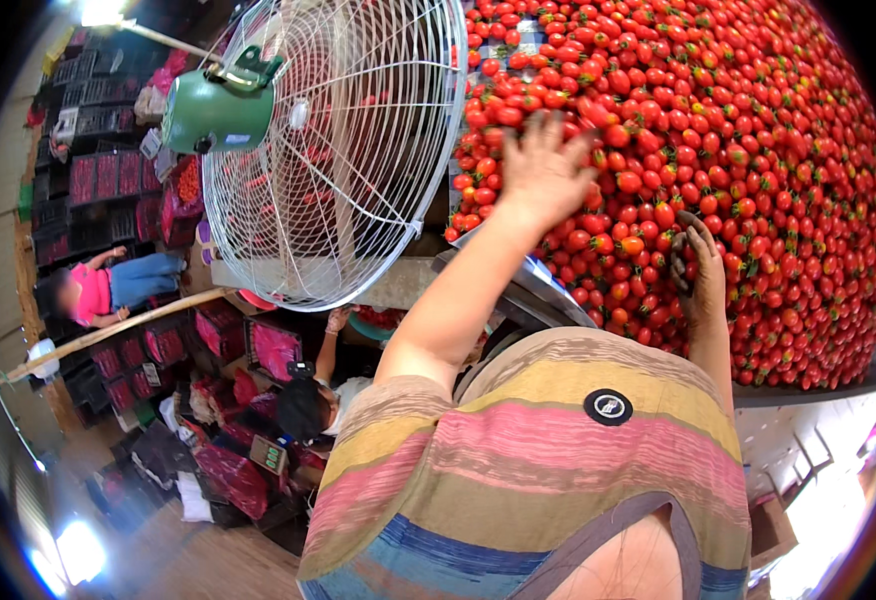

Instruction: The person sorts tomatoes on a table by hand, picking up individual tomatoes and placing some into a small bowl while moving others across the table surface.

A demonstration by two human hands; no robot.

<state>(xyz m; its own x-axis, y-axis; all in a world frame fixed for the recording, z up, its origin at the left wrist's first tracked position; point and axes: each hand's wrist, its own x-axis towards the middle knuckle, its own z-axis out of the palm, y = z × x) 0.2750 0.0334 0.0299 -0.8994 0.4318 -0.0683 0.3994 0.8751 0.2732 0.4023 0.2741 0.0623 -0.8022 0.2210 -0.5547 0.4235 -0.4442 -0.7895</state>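
A wide heap of red cherry tomatoes (798,190), some with green stem tops, spreads before me and to the right. My left hand (548,172) lies over the near left part of the heap, palm down, fingers spread and slightly blurred, touching tomatoes. Lower and to the right, my right hand (700,268) rests against the heap with its darkened fingers curled inward. What lies inside its curl is hidden. Checked blue and white cloth (530,38) shows between tomatoes at the far left of the heap.
A large wire-caged fan (333,150) with a green motor (220,110) stands close to my left arm. Beyond it are a person in pink (98,290), a dark-haired person (305,408), stacked dark crates (118,178) and a scale with a lit display (269,455).
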